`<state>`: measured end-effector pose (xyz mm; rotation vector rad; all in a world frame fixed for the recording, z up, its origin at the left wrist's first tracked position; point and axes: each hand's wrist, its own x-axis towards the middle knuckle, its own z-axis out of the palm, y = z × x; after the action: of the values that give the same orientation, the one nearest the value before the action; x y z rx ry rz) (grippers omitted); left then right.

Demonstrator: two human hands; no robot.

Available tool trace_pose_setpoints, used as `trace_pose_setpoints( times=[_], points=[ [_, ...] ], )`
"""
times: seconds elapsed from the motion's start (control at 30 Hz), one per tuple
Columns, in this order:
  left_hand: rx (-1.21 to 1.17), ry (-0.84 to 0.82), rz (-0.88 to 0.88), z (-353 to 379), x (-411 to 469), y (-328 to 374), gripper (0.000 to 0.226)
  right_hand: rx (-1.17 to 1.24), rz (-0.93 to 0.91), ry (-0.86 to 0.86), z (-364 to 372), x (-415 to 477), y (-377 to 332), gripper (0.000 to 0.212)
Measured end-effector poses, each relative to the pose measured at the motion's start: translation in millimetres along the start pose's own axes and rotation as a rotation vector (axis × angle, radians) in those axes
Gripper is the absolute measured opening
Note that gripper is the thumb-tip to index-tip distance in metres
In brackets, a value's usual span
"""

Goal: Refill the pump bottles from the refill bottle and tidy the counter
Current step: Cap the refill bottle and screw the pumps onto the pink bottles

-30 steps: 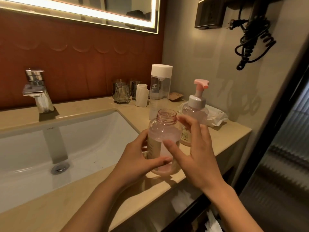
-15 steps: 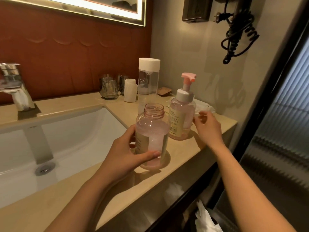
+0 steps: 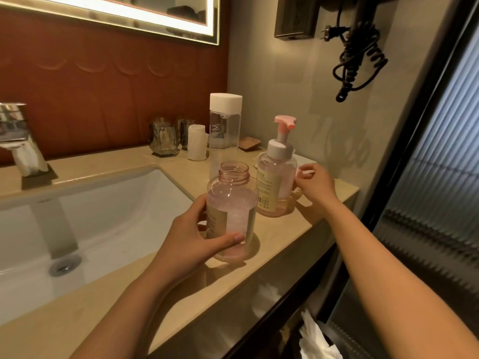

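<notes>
In the last second the right hand [image 3: 315, 183] had left the mouth of the open bottle [image 3: 231, 203] and swung out to the far side of the pump bottle [image 3: 277, 177]. There its fingertips pinched a small pale pink piece [image 3: 302, 173], too small to name for sure. The left hand [image 3: 191, 237] had not let go. Its fingers and thumb were curled round the open bottle, which stood upright on the table [image 3: 285, 237] at the front edge, just beside the sink [image 3: 103, 203].

The open bottle held bubbly pink liquid up to about its shoulder, so the filling of that one looked finished. The pink piece was probably wanted for closing it, though that is a guess.

Counted, there were two pink-tinted bottles, one open and one with its pump on, standing close together. One tall clear bottle [image 3: 224, 130] with a white cap stood behind them, looking almost empty. Further back were two glasses [image 3: 163, 139] and one white roll [image 3: 196, 146]. There was one tap [image 3: 18, 141] over the one sink.
</notes>
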<state>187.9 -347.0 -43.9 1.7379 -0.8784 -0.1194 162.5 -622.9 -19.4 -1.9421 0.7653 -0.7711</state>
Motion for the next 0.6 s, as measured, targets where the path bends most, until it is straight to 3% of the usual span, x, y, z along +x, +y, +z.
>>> trace_pose_setpoints(
  times=[0.27, 0.6],
  points=[
    [-0.009, 0.014, 0.017, 0.4, -1.2, 0.3, 0.076, 0.102, -0.286, 0.362, -35.4, -22.3, -46.0, 0.032],
    [-0.028, 0.019, 0.023, 0.7, -3.4, 4.0, 0.067, 0.147, -0.661, 0.496, -51.0, -60.2, -109.2, 0.029]
  ],
)
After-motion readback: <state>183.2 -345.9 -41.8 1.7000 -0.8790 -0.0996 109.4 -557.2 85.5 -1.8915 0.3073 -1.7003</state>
